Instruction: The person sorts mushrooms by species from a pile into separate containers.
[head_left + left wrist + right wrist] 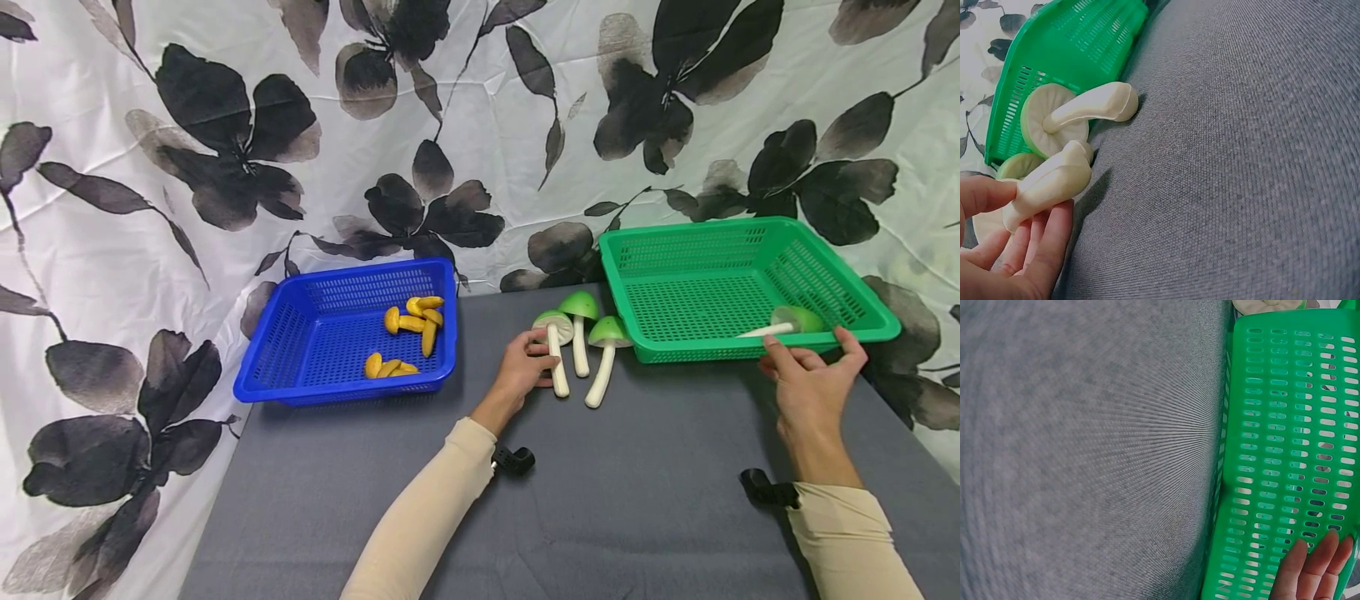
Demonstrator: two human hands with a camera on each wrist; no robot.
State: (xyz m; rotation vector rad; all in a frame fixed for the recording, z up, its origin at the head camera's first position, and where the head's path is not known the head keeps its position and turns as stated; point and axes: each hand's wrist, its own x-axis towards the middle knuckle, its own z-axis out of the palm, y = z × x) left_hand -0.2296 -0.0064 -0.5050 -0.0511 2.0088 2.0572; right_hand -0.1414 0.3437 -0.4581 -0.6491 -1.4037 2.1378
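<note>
My left hand [521, 367] pinches the stem of a green-capped toy mushroom [555, 333], thumb on one side and fingers on the other. Its pale stem [1054, 181] fills the space between the fingertips in the left wrist view. Two more green-capped mushrooms lie just right of it, a middle one [581, 346] and a right one [602, 375] close by the green basket [705, 352]. At that basket's front rim, my right hand [813, 392] rests with fingers spread; straight fingers [1313, 572] touch the outer wall. Inside the basket lies another green-capped mushroom [798, 319].
A blue basket [262, 387] stands at the left, holding several small yellow-brown mushrooms [429, 333]. Both baskets sit toward the back of the grey cloth-covered table [637, 500]. Behind them hangs a white curtain [510, 167] with dark flowers.
</note>
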